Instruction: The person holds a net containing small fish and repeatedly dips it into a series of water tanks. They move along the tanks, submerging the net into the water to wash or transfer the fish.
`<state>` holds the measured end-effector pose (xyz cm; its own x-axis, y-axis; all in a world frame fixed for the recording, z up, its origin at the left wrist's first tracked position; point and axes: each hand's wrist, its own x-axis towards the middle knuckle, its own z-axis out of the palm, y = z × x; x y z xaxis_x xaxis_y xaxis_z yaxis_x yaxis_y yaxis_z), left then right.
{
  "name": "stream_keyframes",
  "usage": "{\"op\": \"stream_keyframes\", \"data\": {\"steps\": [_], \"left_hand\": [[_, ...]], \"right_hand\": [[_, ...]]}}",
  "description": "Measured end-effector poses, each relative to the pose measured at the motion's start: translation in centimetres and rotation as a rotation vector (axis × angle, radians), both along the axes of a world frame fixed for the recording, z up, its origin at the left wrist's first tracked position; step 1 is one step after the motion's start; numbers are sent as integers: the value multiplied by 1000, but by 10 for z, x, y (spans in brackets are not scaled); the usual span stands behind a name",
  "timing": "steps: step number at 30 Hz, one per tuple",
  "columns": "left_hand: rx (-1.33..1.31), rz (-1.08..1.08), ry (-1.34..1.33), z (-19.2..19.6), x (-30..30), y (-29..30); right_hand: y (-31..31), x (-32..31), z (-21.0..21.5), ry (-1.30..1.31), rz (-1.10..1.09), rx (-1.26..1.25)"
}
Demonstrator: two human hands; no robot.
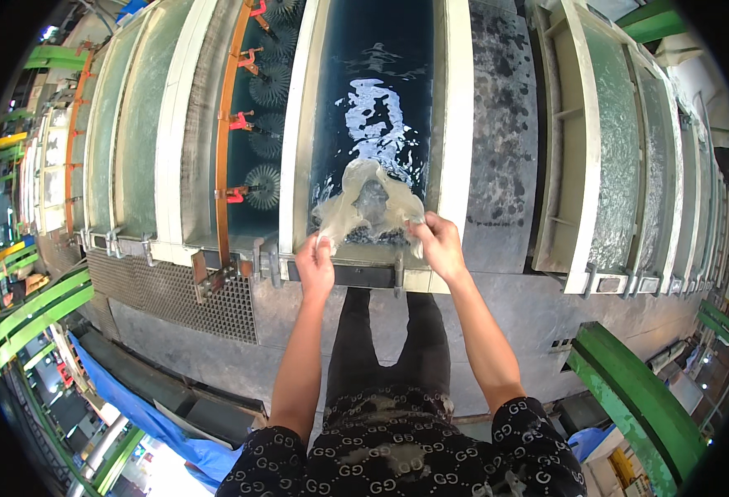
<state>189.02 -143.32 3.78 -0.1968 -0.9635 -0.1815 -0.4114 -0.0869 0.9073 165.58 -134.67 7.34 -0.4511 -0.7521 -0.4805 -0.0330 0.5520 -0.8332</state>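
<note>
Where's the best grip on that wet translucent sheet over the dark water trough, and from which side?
Probably the near edge, at its two lower corners, coming from the walkway side. The sheet is limp and bunched, its far part lying in the trough. The left hand and right hand pinch it there, spread apart, which keeps it open.

Wet translucent sheet (370, 203) – glossy water (378, 50), rough metal grating (174, 290)
</note>
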Motion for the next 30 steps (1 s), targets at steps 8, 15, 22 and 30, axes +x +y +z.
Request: {"op": "stream_keyframes", "data": {"steps": [8, 15, 22, 30], "left_hand": [[30, 43, -194, -53, -9, -13], [-2, 110, 151, 60, -19, -17], [3, 56, 80, 57, 0, 6], [55, 6, -238, -55, 12, 16]], "right_hand": [[-2, 5, 75, -205, -64, -164], [5, 5, -30, -46, -137, 65], [11, 0, -59, 63, -96, 171], [14, 22, 32, -127, -57, -109]]}}
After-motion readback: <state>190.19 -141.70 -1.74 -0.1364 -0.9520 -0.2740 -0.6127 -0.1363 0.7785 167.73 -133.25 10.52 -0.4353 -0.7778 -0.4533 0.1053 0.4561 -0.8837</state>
